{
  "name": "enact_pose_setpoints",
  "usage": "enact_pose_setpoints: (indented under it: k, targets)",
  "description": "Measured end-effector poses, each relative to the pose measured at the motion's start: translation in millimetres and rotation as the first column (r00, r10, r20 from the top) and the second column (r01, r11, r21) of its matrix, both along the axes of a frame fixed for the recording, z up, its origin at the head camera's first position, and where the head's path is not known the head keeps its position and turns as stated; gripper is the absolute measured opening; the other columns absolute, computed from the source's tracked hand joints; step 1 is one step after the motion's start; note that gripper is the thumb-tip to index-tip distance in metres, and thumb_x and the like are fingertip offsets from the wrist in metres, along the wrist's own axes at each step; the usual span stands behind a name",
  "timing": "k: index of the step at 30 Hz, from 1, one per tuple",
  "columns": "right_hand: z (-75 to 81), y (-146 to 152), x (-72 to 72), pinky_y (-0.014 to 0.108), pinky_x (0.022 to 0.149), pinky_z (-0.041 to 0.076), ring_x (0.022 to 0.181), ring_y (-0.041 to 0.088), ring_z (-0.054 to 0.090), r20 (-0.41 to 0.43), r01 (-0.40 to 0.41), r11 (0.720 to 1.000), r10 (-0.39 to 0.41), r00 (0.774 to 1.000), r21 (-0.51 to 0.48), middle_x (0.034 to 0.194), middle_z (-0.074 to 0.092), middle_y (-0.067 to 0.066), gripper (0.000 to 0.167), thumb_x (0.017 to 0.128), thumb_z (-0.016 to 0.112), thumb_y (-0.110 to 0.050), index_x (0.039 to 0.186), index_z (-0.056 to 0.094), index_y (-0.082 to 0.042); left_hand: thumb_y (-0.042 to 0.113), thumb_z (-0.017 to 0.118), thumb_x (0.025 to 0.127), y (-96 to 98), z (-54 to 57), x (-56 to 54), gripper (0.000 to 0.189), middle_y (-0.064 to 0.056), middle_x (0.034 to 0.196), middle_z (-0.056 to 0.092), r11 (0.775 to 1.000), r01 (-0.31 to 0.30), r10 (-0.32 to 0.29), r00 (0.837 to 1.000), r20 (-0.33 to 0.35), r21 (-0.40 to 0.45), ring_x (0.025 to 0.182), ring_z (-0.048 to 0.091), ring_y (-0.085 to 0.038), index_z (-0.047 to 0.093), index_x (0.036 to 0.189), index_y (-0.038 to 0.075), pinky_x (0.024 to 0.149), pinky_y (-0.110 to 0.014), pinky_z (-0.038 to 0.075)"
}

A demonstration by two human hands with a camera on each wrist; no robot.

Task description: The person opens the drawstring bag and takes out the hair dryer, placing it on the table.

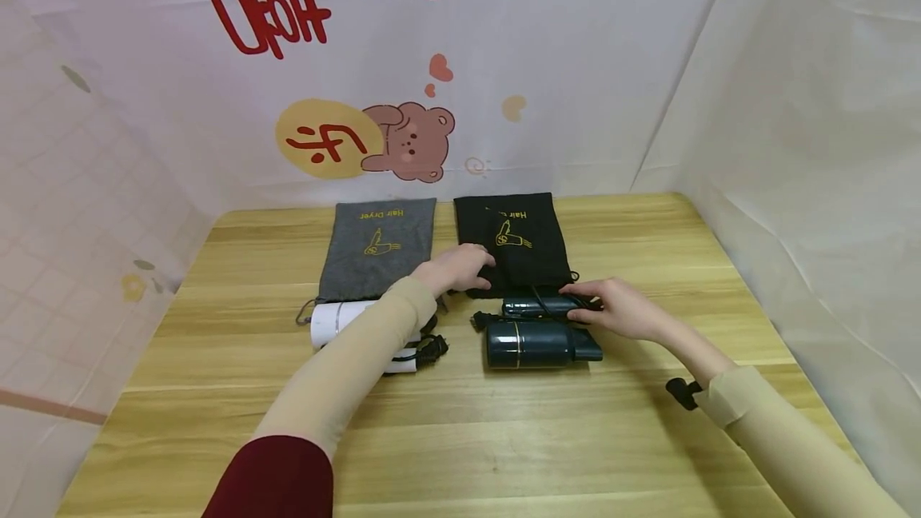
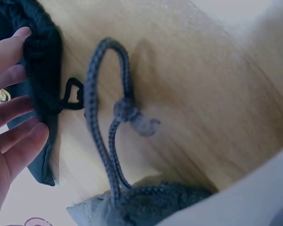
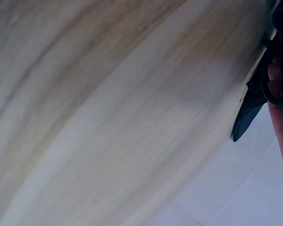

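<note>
A dark blue hair dryer (image 1: 540,344) lies on the table, its folded handle (image 1: 532,308) behind the barrel and its cord wrapped about it. My right hand (image 1: 624,308) grips the handle's right end between thumb and fingers. In the right wrist view, only part of the right hand (image 3: 282,127) shows beside a dark cord loop. My left hand (image 1: 456,268) touches the near left part of a black drawstring pouch (image 1: 514,242). The left wrist view shows its spread fingers (image 2: 30,141) against the pouch's gathered edge (image 2: 42,61).
A grey drawstring pouch (image 1: 377,250) lies to the left. Before it is a white hair dryer (image 1: 338,320), partly hidden by my left forearm, with a black plug (image 1: 433,348). White sheets border the wooden table (image 1: 496,454) at the back and sides.
</note>
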State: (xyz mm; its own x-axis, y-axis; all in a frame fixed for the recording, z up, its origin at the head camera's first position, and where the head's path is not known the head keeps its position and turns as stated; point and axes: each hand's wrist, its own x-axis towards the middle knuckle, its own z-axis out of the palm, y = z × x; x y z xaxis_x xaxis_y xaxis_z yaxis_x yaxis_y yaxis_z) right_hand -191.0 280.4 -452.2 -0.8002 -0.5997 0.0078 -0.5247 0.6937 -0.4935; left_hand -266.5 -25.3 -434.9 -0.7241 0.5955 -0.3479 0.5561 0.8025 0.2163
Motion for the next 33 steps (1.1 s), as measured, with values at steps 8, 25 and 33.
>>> enact_pose_setpoints:
  k: [8, 25, 33]
  targets:
    - [-1.8, -2.0, 1.7, 0.050, 0.096, 0.061, 0.114, 0.029, 0.076, -0.050, -0.022, 0.999, 0.025, 0.998, 0.043, 0.128, 0.077, 0.014, 0.041, 0.098, 0.075, -0.020, 0.135, 0.070, -0.002, 0.030, 0.071, 0.102, -7.2, 4.9, 5.5, 0.046, -0.010, 0.154, 0.059, 0.999, -0.004, 0.003, 1.000, 0.030, 0.037, 0.150, 0.050, -0.030, 0.065, 0.144, 0.011, 0.126, -0.042, 0.042]
    - [-2.5, -12.4, 1.7, 0.055, 0.102, 0.059, 0.121, 0.038, 0.073, -0.092, -0.053, 0.990, 0.066, 0.994, 0.134, 0.130, 0.075, 0.018, 0.042, 0.100, 0.073, -0.019, 0.138, 0.068, -0.002, 0.030, 0.071, 0.102, -16.2, 4.5, 6.7, 0.046, -0.011, 0.163, 0.051, 0.999, 0.040, -0.041, 0.998, 0.038, 0.010, 0.154, 0.047, -0.031, 0.065, 0.144, 0.012, 0.126, -0.045, 0.042]
    - [-2.9, -17.8, 1.9, 0.054, 0.098, 0.060, 0.116, 0.038, 0.075, -0.112, -0.068, 0.985, 0.086, 0.990, 0.158, 0.126, 0.076, 0.020, 0.042, 0.099, 0.072, -0.016, 0.137, 0.067, 0.002, 0.030, 0.070, 0.103, -16.7, 4.8, 7.9, 0.047, -0.011, 0.167, 0.046, 0.999, 0.050, -0.049, 0.998, 0.040, -0.018, 0.155, 0.045, -0.031, 0.063, 0.146, 0.014, 0.127, -0.044, 0.041]
